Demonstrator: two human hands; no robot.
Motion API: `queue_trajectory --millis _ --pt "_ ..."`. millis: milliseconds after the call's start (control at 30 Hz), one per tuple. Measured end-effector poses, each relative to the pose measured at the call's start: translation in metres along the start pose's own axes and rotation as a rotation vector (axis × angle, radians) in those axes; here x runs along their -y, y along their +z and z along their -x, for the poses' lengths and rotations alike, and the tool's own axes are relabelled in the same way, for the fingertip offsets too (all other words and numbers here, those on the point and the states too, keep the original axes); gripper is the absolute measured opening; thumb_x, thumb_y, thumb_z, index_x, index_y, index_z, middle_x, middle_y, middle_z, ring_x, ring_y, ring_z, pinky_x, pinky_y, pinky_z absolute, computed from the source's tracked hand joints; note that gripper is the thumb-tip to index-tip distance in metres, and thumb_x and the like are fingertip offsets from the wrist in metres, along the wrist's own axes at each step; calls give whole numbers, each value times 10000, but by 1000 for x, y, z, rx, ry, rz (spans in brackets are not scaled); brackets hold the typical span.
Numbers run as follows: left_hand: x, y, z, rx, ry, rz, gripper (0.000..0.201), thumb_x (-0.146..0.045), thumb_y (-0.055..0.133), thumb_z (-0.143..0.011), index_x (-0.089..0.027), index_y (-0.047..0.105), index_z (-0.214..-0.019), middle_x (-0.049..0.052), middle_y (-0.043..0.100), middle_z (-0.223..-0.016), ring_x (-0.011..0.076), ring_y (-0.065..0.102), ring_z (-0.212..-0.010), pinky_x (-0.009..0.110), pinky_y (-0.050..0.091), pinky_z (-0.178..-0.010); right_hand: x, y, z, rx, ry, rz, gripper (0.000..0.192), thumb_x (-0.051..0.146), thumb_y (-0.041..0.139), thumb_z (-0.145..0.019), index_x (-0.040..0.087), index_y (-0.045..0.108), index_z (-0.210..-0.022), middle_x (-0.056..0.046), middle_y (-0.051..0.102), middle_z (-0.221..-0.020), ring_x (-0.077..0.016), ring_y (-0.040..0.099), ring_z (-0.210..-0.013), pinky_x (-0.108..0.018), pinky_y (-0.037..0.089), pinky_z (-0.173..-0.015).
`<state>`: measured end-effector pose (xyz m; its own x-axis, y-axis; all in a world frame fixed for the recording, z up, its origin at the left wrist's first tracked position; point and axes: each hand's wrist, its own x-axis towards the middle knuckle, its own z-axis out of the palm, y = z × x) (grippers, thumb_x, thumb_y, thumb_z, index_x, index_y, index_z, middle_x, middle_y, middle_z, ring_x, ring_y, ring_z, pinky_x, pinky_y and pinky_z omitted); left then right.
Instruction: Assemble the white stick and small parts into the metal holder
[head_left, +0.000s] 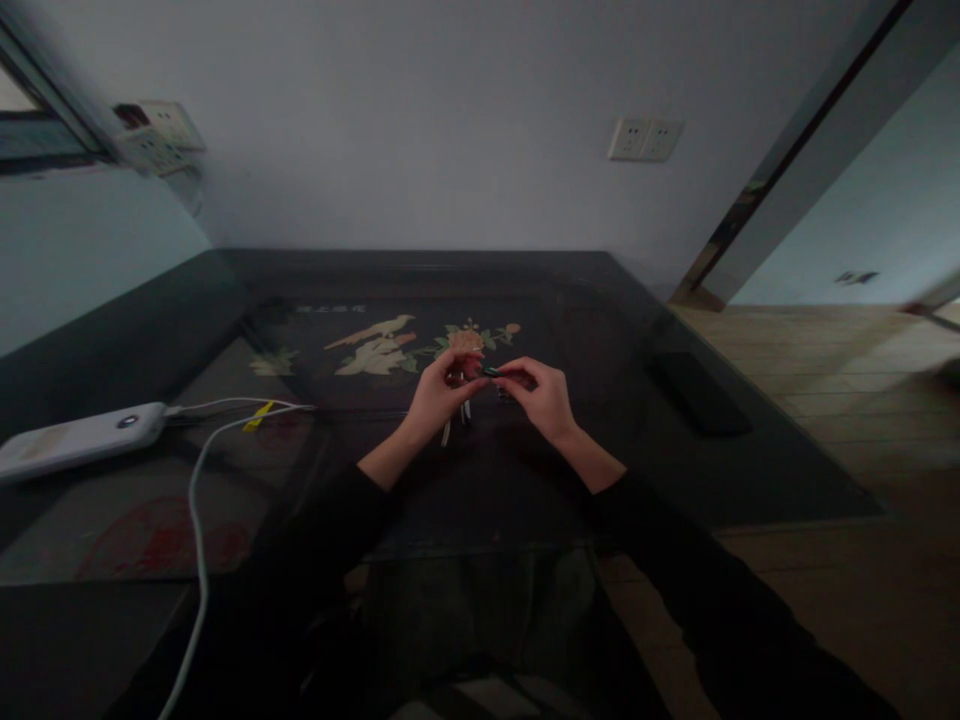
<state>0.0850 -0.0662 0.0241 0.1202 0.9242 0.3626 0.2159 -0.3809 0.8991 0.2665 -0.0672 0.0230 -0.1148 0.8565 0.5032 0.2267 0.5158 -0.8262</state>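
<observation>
Holding a small dark piece (489,371) above the counter (600,300), between your two hands. Left hand (439,392): thumb and fingers drawn together at one end. Right hand (546,400): thumb and forefinger pinched on the other. Slim pale strips (466,411) show below the left; cannot tell whether they hang or lie. Risk: a loose pinch or uneven pull could drop the piece; dim light could hide the slip. Second risk: your left sleeve could snag the white cable (196,500), tugging the white device (82,440). Containers: none made out.
</observation>
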Motion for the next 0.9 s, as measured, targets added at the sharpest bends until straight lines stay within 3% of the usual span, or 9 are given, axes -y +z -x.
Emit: queue_trajectory --millis 67,167,367,667,900 --pt "4 -7 -3 -28 12 -211 247 -158 682 -790 -174 619 -1029 40 656 -929 138 593 -768 243 466 -664 -2 -2 -2 -29 14 3 82 300 751 -772 228 719 -793 -23 688 -732 -163 576 -617 -313 432 -605" --pt "8 -15 -4 -22 37 -602 48 -218 633 -846 -171 637 -838 39 622 -823 164 569 -769 276 447 -704 -4 -3 -4 -61 55 -28 89 287 761 -753 213 720 -783 -17 679 -693 -146 572 -581 -301 441 -577" --pt "8 -10 0 120 -27 -1050 368 -450 525 -919 -165 678 -744 80 624 -841 218 595 -839 304 426 -707 -6 -2 -7 -35 147 -125 152 316 765 -721 188 724 -791 -12 683 -651 -136 610 -545 -290 492 -555" --pt "7 1 -1 164 -69 -1151 353 -428 532 -893 -154 717 -768 114 656 -877 259 615 -909 349 438 -772 -2 -3 -8 -18 196 -241 165 302 774 -703 182 704 -793 -34 726 -690 -137 634 -527 -275 476 -513" --pt "4 4 0 177 -62 -1165 335 -408 543 -879 -138 695 -752 138 656 -882 294 623 -924 388 442 -790 -6 -5 -11 4 343 -528 258 367 799 -678 185 661 -796 -52 768 -779 -117 629 -514 -240 425 -473"
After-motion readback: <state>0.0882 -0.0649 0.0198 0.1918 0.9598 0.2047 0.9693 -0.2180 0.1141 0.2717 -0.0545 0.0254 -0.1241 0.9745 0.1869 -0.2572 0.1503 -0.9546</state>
